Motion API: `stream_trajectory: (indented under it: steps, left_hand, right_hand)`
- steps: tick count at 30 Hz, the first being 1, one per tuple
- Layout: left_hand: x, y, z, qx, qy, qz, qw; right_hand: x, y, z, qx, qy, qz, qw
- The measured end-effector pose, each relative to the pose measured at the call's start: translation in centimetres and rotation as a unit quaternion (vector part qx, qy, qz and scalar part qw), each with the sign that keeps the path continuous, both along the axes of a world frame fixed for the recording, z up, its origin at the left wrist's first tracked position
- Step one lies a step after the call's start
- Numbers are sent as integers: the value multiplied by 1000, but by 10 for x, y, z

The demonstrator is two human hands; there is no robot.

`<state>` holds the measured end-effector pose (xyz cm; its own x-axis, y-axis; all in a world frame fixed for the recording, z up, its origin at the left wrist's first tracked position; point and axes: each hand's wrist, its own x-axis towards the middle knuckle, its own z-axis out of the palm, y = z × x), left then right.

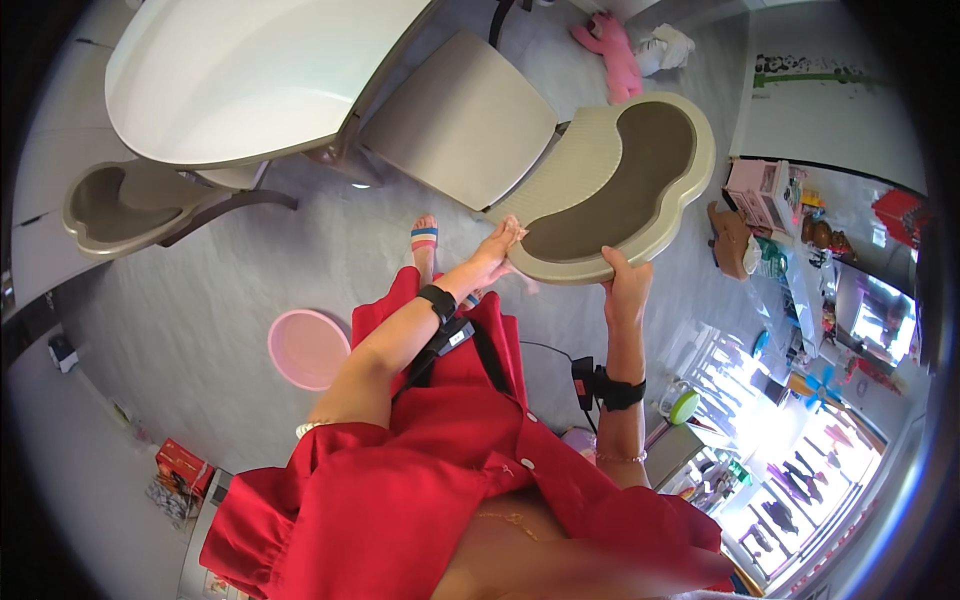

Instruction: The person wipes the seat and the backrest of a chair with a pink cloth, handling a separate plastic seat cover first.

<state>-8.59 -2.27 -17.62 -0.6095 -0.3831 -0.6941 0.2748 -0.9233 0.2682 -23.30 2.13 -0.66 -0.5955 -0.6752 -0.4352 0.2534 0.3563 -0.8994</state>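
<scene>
A taupe dining chair has its flat seat (465, 120) in front of me and its curved backrest (600, 150) towards the right. A dark brown pad (637, 180) is set into the backrest. My left hand (495, 249) grips the backrest's near left corner, fingertips on its upper face. Something pale shows at those fingertips; whether it is a cloth is unclear. On the near right rim, my right hand (628, 285) clasps the edge, thumb on top and other fingers hidden beneath. Both wrists wear black straps with small devices.
A white-topped table (255, 75) stands at upper left, beside a second chair (135, 206). A pink basin (309, 350) rests on the grey floor left of my legs. Further off are a pink plush toy (616, 56), a cardboard box (727, 240) and a red box (184, 466).
</scene>
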Motion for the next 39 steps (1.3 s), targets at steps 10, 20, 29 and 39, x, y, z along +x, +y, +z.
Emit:
stream_trajectory:
  steps: [10,20,29,39]
  left_hand:
    - [-21,39,-30,-47,-51,-38,997]
    - [-80,125,-29,-17,-54,-65,996]
    - [-119,208,-50,-42,-25,-6,999]
    - [-50,151,-91,77,279,-144,946]
  right_hand:
    - [-7,37,-1,48,18,-37,998]
    - [-62,113,9,83,33,-36,995]
    - [-100,174,9,119,55,-26,991]
    - [-69,202,20,320,305,72,894]
